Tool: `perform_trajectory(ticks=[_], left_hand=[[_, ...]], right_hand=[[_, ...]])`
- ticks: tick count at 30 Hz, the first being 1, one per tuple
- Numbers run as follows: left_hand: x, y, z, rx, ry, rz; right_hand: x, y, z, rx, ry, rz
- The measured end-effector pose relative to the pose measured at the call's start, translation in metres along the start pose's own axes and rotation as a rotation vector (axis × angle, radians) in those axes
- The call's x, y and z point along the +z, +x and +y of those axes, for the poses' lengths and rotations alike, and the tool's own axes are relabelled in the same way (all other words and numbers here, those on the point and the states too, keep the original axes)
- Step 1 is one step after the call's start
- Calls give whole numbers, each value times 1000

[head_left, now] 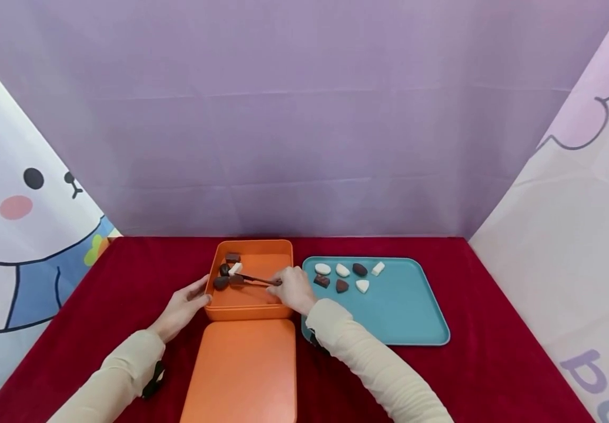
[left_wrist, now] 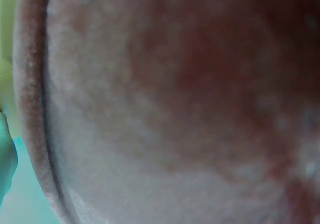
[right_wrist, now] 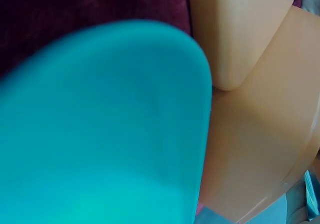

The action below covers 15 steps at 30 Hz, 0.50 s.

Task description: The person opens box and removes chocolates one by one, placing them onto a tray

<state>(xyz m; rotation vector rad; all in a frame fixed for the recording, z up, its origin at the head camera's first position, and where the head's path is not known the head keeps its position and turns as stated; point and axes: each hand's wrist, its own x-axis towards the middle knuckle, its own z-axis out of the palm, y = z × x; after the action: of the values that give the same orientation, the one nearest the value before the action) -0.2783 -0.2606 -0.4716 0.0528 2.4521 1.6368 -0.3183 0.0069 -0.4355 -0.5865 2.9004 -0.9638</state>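
Observation:
In the head view, my right hand (head_left: 295, 289) grips a pair of dark tongs (head_left: 259, 280) over the orange box (head_left: 267, 261). The tips of the tongs reach left to a brown chocolate piece (head_left: 236, 280). Around it in the box lie a white piece (head_left: 235, 268), a dark round one (head_left: 221, 283), a small dark one (head_left: 224, 269) and a dark block (head_left: 233, 257). My left hand (head_left: 180, 308) rests with extended fingers and thumb against the box's left side. A blurred close surface fills most of the left wrist view.
Right of the box lies a teal tray (head_left: 394, 317) with several white and dark chocolates at its far left, in two rows. An orange lid (head_left: 246, 370) lies flat in front of the box. Red cloth (head_left: 474, 329) covers the table; a purple curtain (head_left: 294, 117) hangs behind.

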Motion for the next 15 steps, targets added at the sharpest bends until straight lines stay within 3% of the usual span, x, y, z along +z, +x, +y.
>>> perform_trajectory(ticks=[15], left_hand=[[0, 0, 1, 8, 1, -4]], right_hand=[[-15, -14, 6, -43, 85, 14]])
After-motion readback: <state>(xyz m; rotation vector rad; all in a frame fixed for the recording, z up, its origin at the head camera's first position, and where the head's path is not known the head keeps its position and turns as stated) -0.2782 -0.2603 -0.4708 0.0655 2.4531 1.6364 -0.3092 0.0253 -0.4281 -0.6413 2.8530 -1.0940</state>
